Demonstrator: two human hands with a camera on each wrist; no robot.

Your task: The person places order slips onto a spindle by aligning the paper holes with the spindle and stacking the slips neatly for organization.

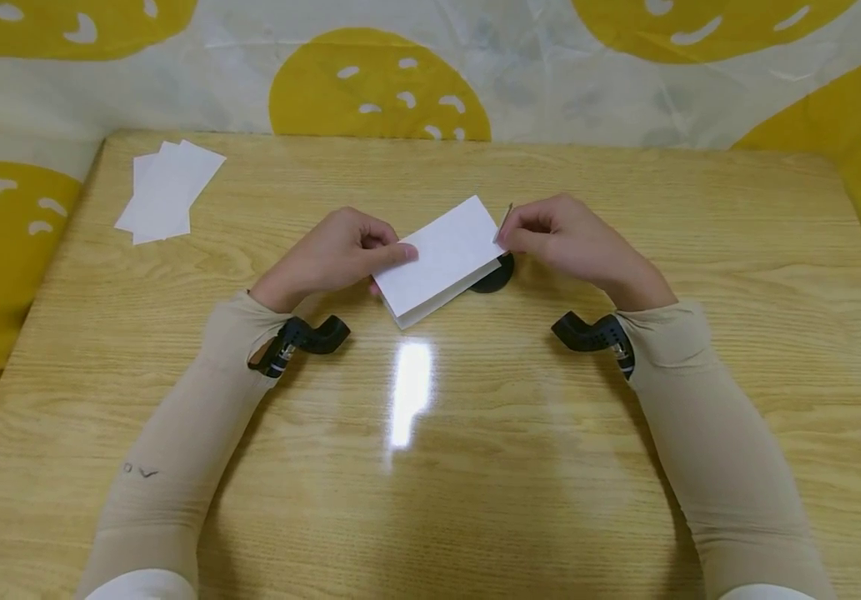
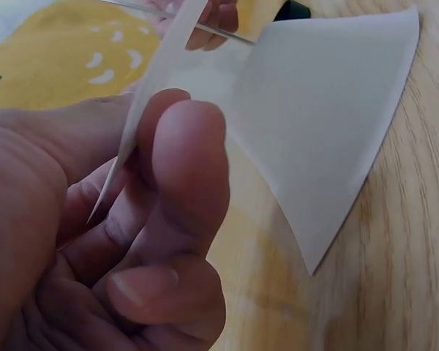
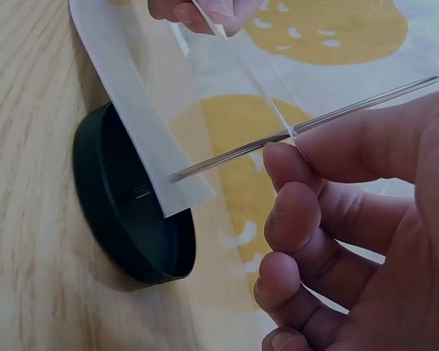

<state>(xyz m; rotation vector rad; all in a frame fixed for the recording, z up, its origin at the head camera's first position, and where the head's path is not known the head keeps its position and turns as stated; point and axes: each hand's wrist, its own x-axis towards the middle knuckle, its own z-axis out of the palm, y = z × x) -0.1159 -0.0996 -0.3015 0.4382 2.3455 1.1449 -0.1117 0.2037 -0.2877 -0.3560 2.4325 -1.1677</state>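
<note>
A folded white card (image 1: 441, 254) slants over the table between both hands, its two layers apart along the near edge. My left hand (image 1: 351, 250) pinches its left end, thumb on top and fingers beneath. At the opposite end, my right hand (image 1: 568, 237) grips a thin metal needle (image 3: 227, 155) between thumb and fingertips, right at the corner of the upper layer (image 3: 241, 62). The needle crosses that layer's edge and its tip reaches the lower layer (image 3: 124, 95). Beneath this corner stands a dark round shallow dish (image 3: 95, 197), partly hidden by the card in the head view.
Several white paper pieces (image 1: 163, 192) lie overlapping at the table's back left. Each wrist carries a black camera mount (image 1: 317, 335) under a beige sleeve (image 1: 167, 450). A patterned yellow-and-white cloth (image 1: 535, 92) hangs behind the wooden table (image 1: 490, 483).
</note>
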